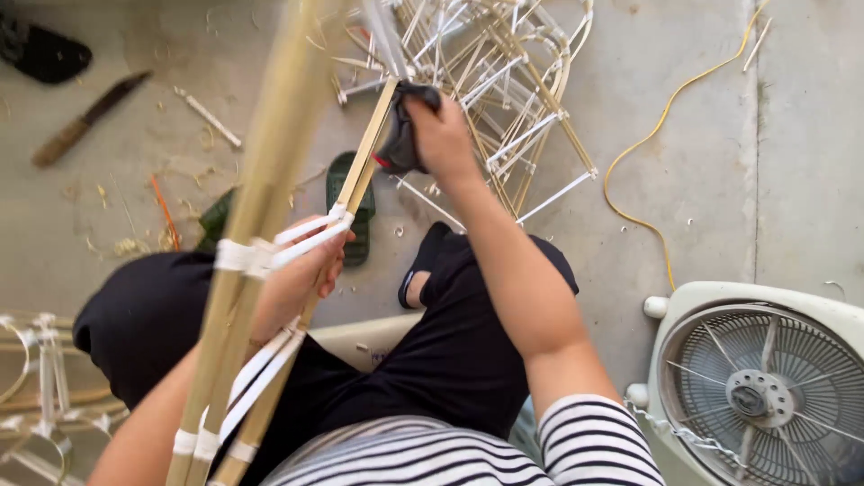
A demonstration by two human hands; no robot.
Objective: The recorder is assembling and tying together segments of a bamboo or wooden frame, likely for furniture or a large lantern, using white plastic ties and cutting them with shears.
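Your left hand [301, 270] grips the taped bamboo frame [261, 207] across your lap; your right hand [441, 135] clenches what looks like a dark tool [400, 135] against its slanting strip.

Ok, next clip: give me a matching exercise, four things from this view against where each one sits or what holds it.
Things:
1. bundle of pale bamboo strips bound with white bands
2. dark tool with a red mark
3. white box fan with a round grille
4. long yellow cord

Places:
A. lying in loops on the concrete floor
B. gripped in the right hand
C. standing at the lower right corner
D. steadied by the left hand

Pairs: 1-D, 2-B, 3-C, 4-A
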